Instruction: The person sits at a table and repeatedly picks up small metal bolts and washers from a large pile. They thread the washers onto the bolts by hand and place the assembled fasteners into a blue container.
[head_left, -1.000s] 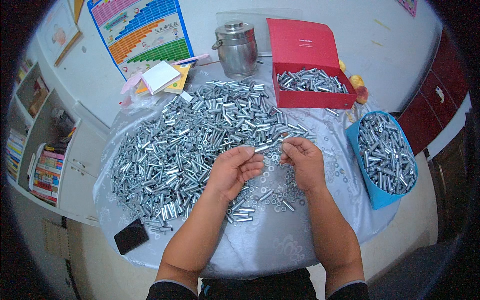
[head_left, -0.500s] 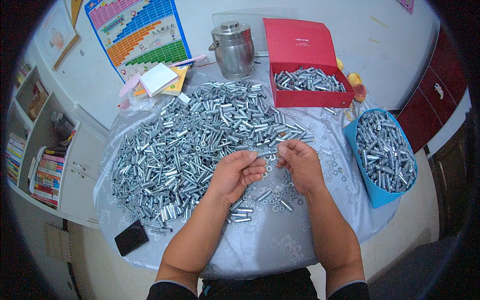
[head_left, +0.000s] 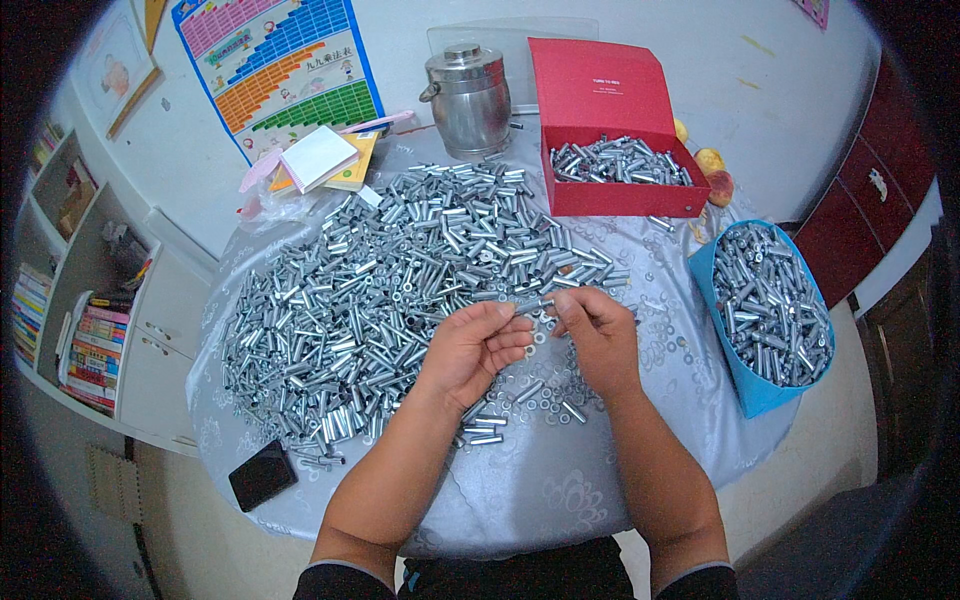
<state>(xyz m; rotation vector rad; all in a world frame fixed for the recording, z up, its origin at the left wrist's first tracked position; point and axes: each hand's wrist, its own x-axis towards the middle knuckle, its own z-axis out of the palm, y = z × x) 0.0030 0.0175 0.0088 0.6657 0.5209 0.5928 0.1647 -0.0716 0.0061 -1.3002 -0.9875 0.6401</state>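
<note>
A short silver metal tube (head_left: 533, 306) is held level above the near right side of a big heap of similar metal tubes (head_left: 370, 290). My left hand (head_left: 475, 345) pinches its left end between thumb and forefinger, the other fingers loosely curled. At the tube's right end, the thumb and fingers of my right hand (head_left: 600, 340) are closed together; whether a small part is also between them is hidden. Flat ring washers (head_left: 547, 404) lie scattered on the tablecloth below and between my hands, with a few loose tubes among them.
An open red box (head_left: 628, 200) of metal parts stands at the back right, beside a blue bin (head_left: 755, 395) of more. A steel pot (head_left: 470, 105), notebooks (head_left: 318, 158) and fruit (head_left: 712, 170) are behind the heap. A black phone (head_left: 262, 477) lies at the front left.
My right hand has moved slightly left, and its fingertips now meet the tube's right end. My left hand stays almost where it was, still pinching the tube.
</note>
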